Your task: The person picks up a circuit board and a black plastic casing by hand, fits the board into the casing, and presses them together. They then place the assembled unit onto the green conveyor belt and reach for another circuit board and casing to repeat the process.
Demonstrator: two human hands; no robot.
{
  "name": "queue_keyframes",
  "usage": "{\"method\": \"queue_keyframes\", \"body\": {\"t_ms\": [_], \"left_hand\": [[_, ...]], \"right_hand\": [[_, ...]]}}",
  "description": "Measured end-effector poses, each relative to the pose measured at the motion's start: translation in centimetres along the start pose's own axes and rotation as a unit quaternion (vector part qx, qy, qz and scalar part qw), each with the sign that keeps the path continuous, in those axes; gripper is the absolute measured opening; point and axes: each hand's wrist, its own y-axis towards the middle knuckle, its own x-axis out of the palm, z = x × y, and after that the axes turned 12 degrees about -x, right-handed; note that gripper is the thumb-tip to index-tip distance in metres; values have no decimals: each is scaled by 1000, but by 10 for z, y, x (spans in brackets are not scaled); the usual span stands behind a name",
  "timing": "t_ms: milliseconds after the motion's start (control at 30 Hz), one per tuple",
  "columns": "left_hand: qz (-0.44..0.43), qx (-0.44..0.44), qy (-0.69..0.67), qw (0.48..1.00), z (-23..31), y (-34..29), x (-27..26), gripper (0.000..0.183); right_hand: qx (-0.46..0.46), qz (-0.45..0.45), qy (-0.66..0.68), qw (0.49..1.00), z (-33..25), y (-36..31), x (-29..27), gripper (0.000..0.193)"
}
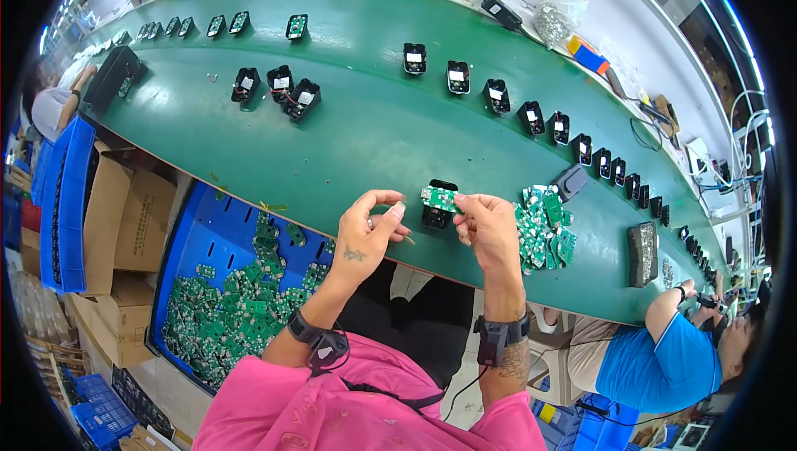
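My right hand point(490, 225) pinches a small green circuit board point(438, 198) by its right end, between thumb and fingertips. Just beneath the board, on the green bench, lies a black plastic housing point(437, 218), partly covered by it. To the left of the housing is my left hand point(372, 227), its fingers curved and apart, with nothing visible in them. A heap of green circuit boards point(544, 231) lies on the bench right of my right hand. Behind that heap stands a dark grey block-shaped piece point(570, 181).
Black housings point(496, 97) run in a curved row along the bench point(365, 140). Three more point(281, 84) stand at the left. A blue bin point(187, 243) of loose boards sits below the bench edge. A co-worker in blue point(656, 364) sits at right; another person point(54, 107) is far left.
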Motion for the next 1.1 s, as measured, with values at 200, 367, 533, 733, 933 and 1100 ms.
{"method": "queue_keyframes", "body": {"t_ms": [200,367,533,733,933,1100], "left_hand": [[13,3,-14,1000,-4,2,-3,28],[-2,-23,-7,1000,1,11,0,34],[-122,3,110,986,6,34,3,58],[-191,22,84,978,3,47,10,53],[-228,-28,34,973,22,13,6,53],[-154,94,175,968,25,-20,16,57]], "right_hand": [[8,-26,-26,999,6,-8,-2,18],[-59,-20,-114,991,15,-19,-2,19],[-126,25,-215,968,27,-12,3,24],[-159,33,-199,966,36,-16,3,22],[-264,49,-254,929,23,-42,10,15],[-376,60,-241,893,7,-69,25,11]]}}
